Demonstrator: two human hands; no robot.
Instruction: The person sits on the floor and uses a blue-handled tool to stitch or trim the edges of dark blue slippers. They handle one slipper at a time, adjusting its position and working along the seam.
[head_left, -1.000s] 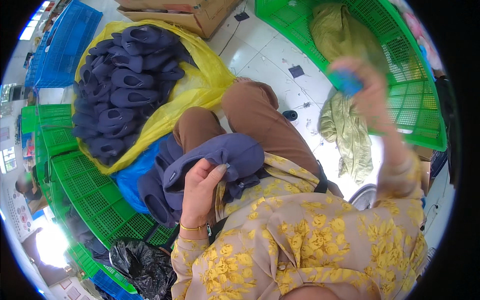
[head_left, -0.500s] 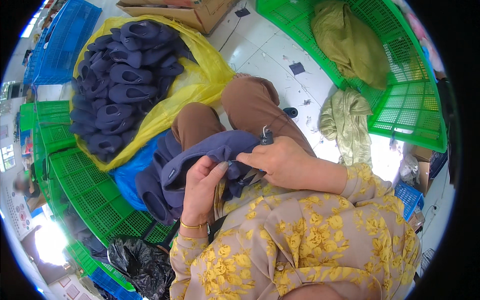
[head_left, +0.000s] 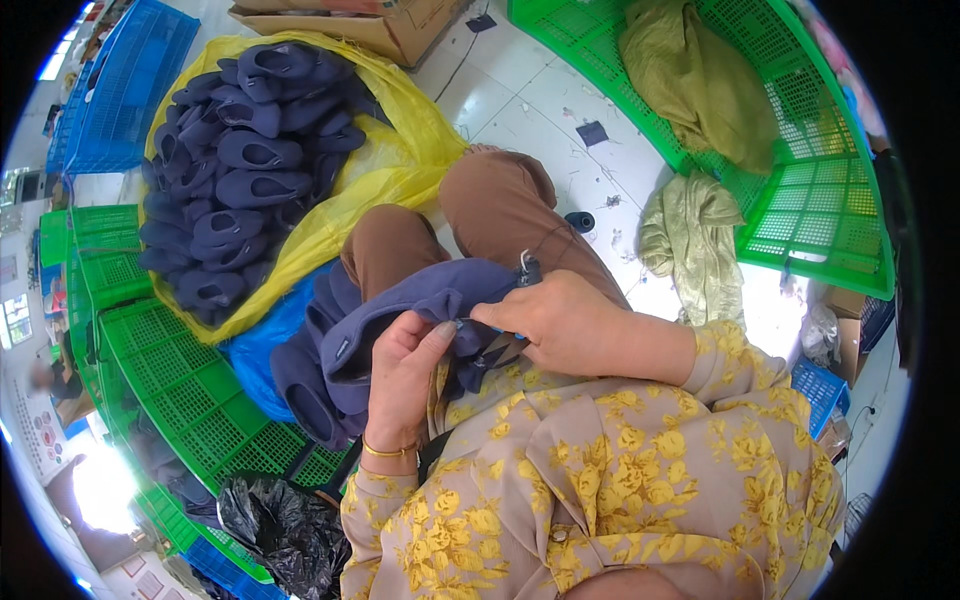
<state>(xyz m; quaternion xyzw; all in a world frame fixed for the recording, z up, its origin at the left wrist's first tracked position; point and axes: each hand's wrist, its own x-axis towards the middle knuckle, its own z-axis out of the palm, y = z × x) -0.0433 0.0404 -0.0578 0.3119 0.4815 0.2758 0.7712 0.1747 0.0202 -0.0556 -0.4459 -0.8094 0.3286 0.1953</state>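
On my lap lies a navy felt slipper (head_left: 395,312) with a small pale label inside its opening. My left hand (head_left: 400,385) is closed, thumb and finger pinching the slipper's edge. Right beside that spot, the thumb and forefinger of my right hand (head_left: 570,322) are pressed together; anything fine between them is too small to make out. Tucked in the right palm is a pair of scissors (head_left: 497,350), its dark blades pointing out under the fingers and a dark handle end with a white loop above. More navy slippers (head_left: 298,375) lie on my lap beneath the first.
A yellow sack (head_left: 415,165) at the left is heaped with navy slippers (head_left: 260,150). Green crates (head_left: 190,375) stand left and far right (head_left: 810,215), the right one with olive cloth (head_left: 690,90). A thread spool (head_left: 579,222) and scraps lie on the tiled floor. A black bag (head_left: 285,530) sits near left.
The scissor blades have shifted slightly in my right hand and show a little more. Both hands stay almost in place at the slipper's edge.
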